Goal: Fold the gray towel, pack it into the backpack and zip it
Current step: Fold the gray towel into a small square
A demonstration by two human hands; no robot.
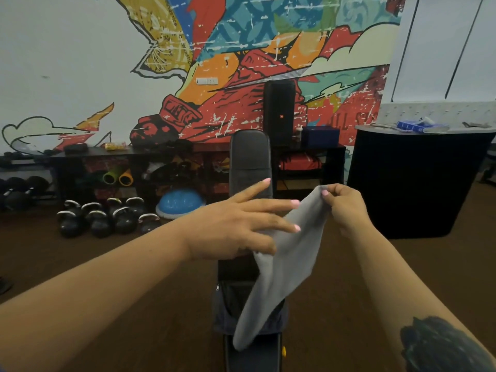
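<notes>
The gray towel (pixel 281 269) hangs lengthwise from the right hand's (pixel 346 208) pinching fingers toward lower centre, over the open backpack (pixel 228 310); the left hand (pixel 236 226), fingers spread flat, touches its upper left edge.

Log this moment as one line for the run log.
stage: folding | right hand: pinches gray towel top corner | left hand: fingers straight, against towel | backpack: unzipped on bench

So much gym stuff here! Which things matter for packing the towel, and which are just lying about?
For the job:
gray towel, pinched by the right hand
left hand, fingers spread against the towel
backpack, unzipped on the bench

Lying about:
kettlebells
blue balance dome
speaker
foam rollers
</notes>
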